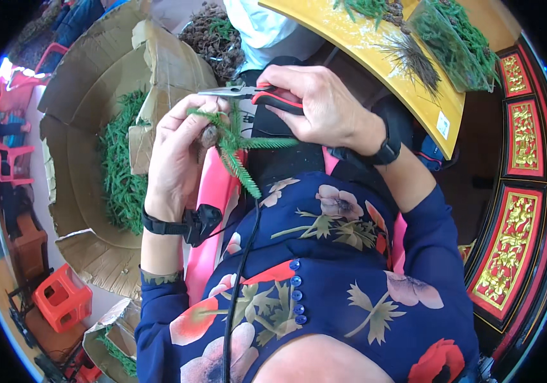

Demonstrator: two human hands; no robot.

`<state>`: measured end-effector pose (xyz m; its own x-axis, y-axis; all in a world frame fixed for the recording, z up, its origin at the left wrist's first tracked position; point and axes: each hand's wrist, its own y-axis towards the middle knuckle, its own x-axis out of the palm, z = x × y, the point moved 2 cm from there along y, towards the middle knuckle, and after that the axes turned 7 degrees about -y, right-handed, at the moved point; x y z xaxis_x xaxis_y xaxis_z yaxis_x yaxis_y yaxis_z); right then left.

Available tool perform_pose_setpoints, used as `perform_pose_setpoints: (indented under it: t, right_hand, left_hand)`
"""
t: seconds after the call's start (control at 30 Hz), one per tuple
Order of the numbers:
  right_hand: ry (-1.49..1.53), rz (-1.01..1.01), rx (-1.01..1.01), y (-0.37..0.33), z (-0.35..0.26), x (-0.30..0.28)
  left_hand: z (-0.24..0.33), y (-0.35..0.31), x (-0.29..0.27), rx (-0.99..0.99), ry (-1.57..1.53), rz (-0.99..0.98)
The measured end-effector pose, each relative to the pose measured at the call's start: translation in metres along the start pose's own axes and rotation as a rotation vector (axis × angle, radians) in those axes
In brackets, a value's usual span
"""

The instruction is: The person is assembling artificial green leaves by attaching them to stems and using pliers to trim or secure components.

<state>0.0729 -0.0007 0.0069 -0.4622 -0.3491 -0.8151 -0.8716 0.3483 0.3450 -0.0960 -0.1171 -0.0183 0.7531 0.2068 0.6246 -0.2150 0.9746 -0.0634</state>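
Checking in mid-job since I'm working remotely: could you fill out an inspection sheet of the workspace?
Surface: yellow table, bearing greenery, brown needles and a clear bag of greenery.
Job's things: green sprig with a brown cone against it; pliers.
Clutter: brown heap; cardboard box holding greenery.
Hands: left hand holds the sprig; right hand grips the pliers, their tips at the left fingertips.
Cables: black cable down the shirt front.
Surroundings: red stool left; carved panels right.
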Motion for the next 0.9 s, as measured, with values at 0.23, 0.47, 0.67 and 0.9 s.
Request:
perform_pose_setpoints:
  t: [0.23,0.47,0.67,0.9]
  right_hand:
    - [0.179,-0.044,0.454,-0.034,-0.01,-0.008]
    - [0.46,0.152,0.596,-0.071,-0.005,0.007]
    - [0.163,0.162,0.565,-0.081,-0.014,0.013]
    - [0.14,0.138,0.554,-0.076,-0.018,0.021]
  left_hand:
    - [-0.008,0.004,0.03,0.221,0.561,0.07]
    - [-0.026,0.012,0.045,0.207,0.588,0.077]
    - [-0.031,0.012,0.045,0.207,0.589,0.113]
    - [-0.033,0.011,0.036,0.23,0.586,0.13]
